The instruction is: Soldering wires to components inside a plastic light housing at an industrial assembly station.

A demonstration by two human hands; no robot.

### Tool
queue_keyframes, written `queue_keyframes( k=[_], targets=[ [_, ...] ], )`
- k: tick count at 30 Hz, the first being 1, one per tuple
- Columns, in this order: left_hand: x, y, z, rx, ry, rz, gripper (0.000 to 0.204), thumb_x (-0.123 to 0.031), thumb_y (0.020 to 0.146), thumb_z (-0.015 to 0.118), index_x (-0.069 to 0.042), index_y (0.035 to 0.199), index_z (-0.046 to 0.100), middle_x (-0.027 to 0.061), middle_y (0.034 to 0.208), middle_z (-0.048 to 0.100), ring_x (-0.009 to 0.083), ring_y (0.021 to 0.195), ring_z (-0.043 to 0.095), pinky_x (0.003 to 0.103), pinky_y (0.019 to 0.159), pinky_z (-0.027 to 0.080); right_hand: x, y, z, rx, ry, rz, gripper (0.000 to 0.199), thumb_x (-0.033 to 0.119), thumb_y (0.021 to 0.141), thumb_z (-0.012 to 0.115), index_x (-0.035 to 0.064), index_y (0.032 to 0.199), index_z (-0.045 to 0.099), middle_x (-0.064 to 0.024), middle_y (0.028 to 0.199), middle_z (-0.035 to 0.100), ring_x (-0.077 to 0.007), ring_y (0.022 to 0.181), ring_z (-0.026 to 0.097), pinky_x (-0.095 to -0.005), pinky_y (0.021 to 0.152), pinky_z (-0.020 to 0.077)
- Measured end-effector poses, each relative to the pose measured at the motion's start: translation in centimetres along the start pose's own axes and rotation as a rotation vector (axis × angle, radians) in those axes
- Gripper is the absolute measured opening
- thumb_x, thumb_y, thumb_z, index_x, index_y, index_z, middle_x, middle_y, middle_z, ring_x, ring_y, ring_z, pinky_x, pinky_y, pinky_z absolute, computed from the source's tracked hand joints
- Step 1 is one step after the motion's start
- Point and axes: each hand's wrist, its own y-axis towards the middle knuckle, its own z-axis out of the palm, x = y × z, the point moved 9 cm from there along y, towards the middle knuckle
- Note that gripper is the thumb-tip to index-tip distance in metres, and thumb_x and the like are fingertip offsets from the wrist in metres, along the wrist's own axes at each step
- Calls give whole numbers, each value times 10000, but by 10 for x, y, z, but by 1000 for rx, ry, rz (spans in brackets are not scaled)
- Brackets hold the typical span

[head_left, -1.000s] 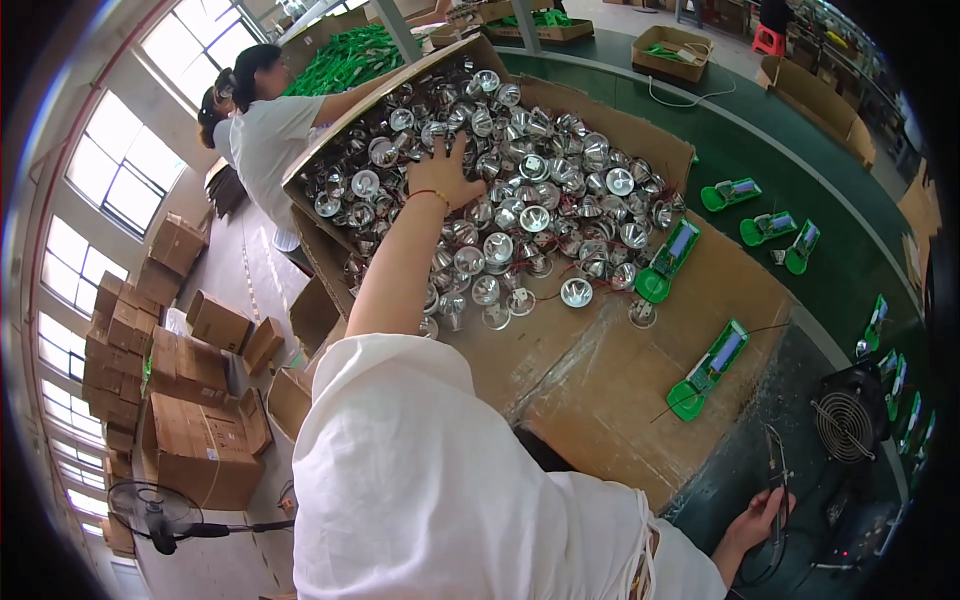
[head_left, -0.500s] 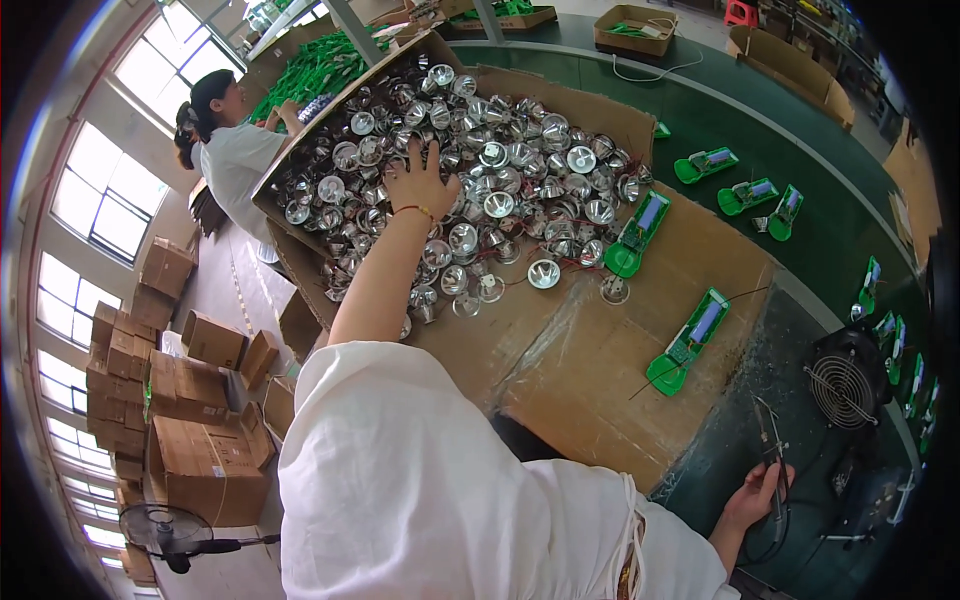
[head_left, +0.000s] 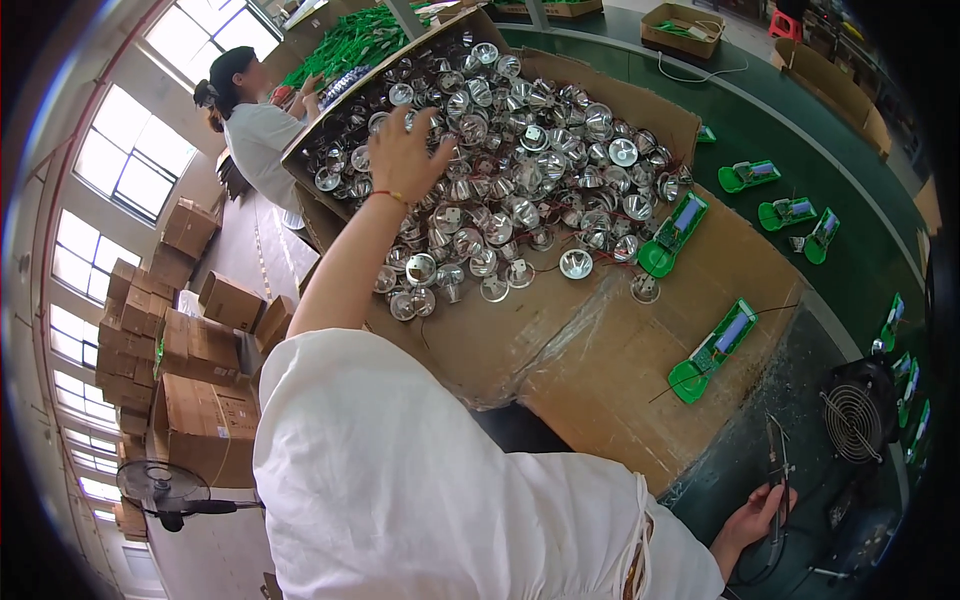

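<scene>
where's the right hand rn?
In the head view the right hand is at the lower right, low beside the green table edge, fingers on a thin dark tool, just left of the small black fan.

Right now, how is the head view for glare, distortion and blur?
Head view: strong fisheye bending, with the windows curving along the left rim and black corners. The windows are blown out white. The silver reflector cups throw bright glints under the left hand. The right hand sits in a darker corner. Focus is fairly sharp.
</scene>
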Motion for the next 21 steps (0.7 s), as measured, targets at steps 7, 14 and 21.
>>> queue_keyframes(
  k=[7,14,21],
  targets=[
    [142,-27,81,357,-84,-738,825,-677,663,524,-234,1340,363,167,1412,288,426,1291,249,600,1018,166,-1,-1,0,-4,-20,-9,144,188,901,503,64,850,449,-1,631,442,-58,549,403,-168,501,311],
    [13,-36,61,394,-219,-279,680,-505,683,662,-227,1271,465,191,1324,367,410,1147,428,519,951,339,6,-2,4,-10,-67,-7,143,183,900,498,60,848,446,-5,634,438,-64,547,392,-173,504,306],
    [58,5,-4,-122,-205,-396,575,-510,725,637,-121,1143,581,155,1358,345,349,1218,356,505,951,303,3,-1,7,-18,-76,15,138,163,886,502,60,815,445,-2,624,431,-64,551,391,-184,512,298]
  ],
)
